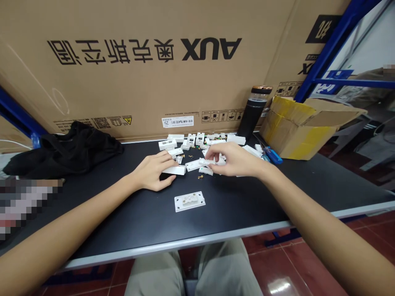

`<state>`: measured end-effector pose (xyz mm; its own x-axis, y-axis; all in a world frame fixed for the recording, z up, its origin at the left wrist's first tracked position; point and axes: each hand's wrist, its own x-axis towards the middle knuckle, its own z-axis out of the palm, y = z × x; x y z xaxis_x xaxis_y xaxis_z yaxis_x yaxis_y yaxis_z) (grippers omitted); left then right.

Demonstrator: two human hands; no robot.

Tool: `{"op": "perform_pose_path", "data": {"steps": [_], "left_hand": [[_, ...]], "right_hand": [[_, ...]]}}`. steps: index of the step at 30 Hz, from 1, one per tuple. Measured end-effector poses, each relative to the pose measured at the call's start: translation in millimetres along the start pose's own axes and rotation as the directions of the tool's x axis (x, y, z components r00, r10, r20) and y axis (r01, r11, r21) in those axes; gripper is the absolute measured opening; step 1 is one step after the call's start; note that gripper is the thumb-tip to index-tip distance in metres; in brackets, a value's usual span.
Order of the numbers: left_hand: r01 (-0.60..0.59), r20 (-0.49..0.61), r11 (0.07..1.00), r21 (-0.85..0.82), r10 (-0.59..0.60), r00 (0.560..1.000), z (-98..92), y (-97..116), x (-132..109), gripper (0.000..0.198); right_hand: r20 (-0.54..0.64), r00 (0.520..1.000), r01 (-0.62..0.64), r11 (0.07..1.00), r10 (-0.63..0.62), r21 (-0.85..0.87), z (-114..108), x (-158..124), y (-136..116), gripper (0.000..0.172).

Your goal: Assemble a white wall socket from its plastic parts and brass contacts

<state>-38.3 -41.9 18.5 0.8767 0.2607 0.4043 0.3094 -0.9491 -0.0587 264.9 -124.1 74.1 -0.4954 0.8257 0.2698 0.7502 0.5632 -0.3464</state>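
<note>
Inspector: Nearest you?

Me: My grey-green cloth trousers [157, 275], over a glossy red tiled floor [296, 267]. Then a pale metal edge [173, 248] and the smooth black tabletop [123, 224], bearing a white rectangular plastic plate [189, 201] with a raised centre.

Inspector: Your hands?

Me: My left hand [154, 170] rests at a white oblong plastic block [177, 169], thumb and fingers apart. My right hand [234, 159] is pinched on a small white plastic piece [207, 161], beyond the plate.

Inspector: Farther?

Me: White boxy plastic housings [191, 140], loosely clustered. Left, crumpled black fabric [74, 144]; right, a black cylindrical flask [251, 117] and a yellow-taped cardboard box [296, 131]. Behind stands a large brown cardboard carton [148, 90], lettering inverted.
</note>
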Motion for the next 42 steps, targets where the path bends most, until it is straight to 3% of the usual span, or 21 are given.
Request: {"op": "perform_pose_path", "data": {"steps": [7, 11, 16, 22, 26, 33, 38, 42], "left_hand": [[0.035, -0.005, 0.999, -0.001, -0.035, 0.999, 3.9, -3, -2, 0.032], [0.005, -0.075, 1.0, 0.023, -0.004, 0.997, 8.0, -4, -4, 0.026], [-0.018, -0.175, 0.999, 0.029, 0.023, 0.984, 10.2, -3, -9, 0.021], [-0.105, -0.179, 0.988, 0.117, 0.125, 0.976, 12.9, -1, -11, 0.035], [-0.113, -0.246, 0.969, 0.221, 0.167, 0.955, 12.8, -3, -13, 0.024], [-0.147, -0.286, 0.957, 0.251, 0.219, 0.933, 7.1, 0, -15, 0.01], [-0.073, -0.34, 0.968, 0.239, 0.154, 0.928, -7.4, -5, -13, 0.015], [0.173, -0.283, 0.906, 0.387, -0.062, 0.957, -45.3, -15, -27, 0.028]], "right_hand": [[0.152, 0.986, 0.071, 0.997, -0.069, -0.007, 23, -36, -19, 0.01], [0.134, 0.989, 0.057, 0.998, -0.055, -0.011, 34, -39, -19, 0.009], [0.128, 0.989, 0.074, 0.996, -0.067, -0.054, 31, -36, -18, 0.02], [0.087, 0.994, 0.075, 0.993, -0.067, -0.094, 26, -31, -17, 0.018], [0.028, 0.997, 0.073, 0.99, -0.07, -0.117, 31, -28, -13, 0.021], [0.021, 0.998, 0.056, 0.989, -0.054, -0.135, 38, -30, -7, 0.021], [0.026, 0.999, 0.044, 0.986, -0.04, -0.158, 40, -33, -4, 0.02], [0.015, 0.999, 0.046, 0.986, -0.044, -0.161, 42, -36, -3, 0.021]]}}
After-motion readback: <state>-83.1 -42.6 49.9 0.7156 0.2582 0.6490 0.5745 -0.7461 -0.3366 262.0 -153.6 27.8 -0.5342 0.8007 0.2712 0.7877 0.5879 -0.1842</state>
